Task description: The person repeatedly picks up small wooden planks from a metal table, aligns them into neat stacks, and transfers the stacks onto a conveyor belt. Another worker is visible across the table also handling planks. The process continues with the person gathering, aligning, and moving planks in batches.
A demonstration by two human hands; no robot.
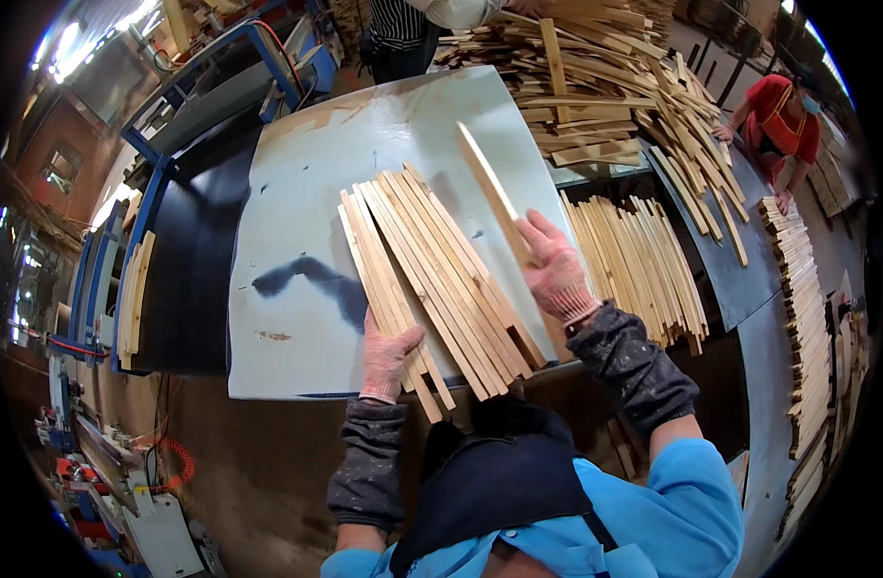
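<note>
My right hand (560, 270), in a pale pinkish glove, grips a single wooden strip (485, 178) whose far end points up and away over the table. Closed around the near left side of a narrow group of wooden strips (379, 275) is my left hand (385, 358), gloved too, its thumb lying on top. A thin wedge-shaped gap parts that group from a wider row of strips (451, 279), which lies side by side to its right. Both groups rest on the pale, stained tabletop (297, 222), their near ends jutting past its front edge.
More strips (634, 260) lie in a row right of the table. Behind them rises a loose wood heap (586, 87). At left stands a blue-framed machine with a dark belt (196, 260). A person in red (783, 120) works far right, beside a long row of strips (803, 328); another (403, 34) stands behind.
</note>
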